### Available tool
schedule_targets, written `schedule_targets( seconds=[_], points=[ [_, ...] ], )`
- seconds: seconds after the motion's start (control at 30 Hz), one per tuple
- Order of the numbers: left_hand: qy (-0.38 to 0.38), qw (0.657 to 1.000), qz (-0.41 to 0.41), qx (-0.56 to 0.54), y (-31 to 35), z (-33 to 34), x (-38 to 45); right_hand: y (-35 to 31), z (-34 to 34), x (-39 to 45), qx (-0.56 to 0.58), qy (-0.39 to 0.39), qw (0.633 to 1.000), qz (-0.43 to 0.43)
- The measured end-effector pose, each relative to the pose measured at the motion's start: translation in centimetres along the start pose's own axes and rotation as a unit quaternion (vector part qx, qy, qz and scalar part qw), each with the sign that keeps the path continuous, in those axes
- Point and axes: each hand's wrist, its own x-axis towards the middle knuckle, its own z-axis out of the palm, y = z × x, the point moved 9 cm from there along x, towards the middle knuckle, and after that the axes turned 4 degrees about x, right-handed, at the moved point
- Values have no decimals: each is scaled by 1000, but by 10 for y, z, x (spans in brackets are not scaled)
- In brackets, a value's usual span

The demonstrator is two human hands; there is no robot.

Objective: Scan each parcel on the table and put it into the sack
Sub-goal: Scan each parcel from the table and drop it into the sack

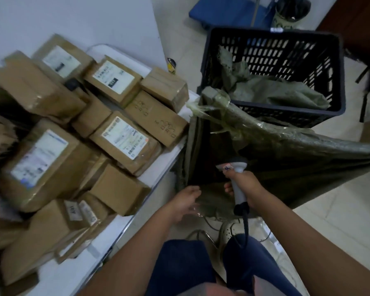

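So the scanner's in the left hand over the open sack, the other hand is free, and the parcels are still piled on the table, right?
Not quite: the head view shows the scanner gripped in the right hand, not the left. The left hand is the free one, its fingers relaxed at the edge of the open sack. The parcels do lie piled on the table.

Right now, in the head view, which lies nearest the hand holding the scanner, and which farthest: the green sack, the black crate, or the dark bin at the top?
From the right hand:
1. Green sack, directly beneath it.
2. Black crate, behind the sack.
3. Dark bin, beyond the crate, on the floor.
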Motion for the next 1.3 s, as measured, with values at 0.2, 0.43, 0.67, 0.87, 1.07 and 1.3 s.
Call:
schedule_targets(
  seconds=[0.2,0.43,0.67,0.87,1.07,1.3],
  points=[
    [55,985,130,99,33,-65,-73,-26,70,-45,-34,-27,998,-52],
    [334,854,284,280,55,-167,-146,-43,125,-77,-60,-40,994,-78],
    [304,768,98,555,14,-207,-124,-47,150,-93,-72,-40,991,-102],
    [268,777,88,562,18,-212,-122,-45,155,-96,-73,-34,991,-106],
    [236,811,122,521,28,-211,-141,-51,160,-96,-55,-39,992,-107],
    [105,965,192,147,61,-226,-197,-70,171,-99,-40,-40,992,-113]
  ],
)
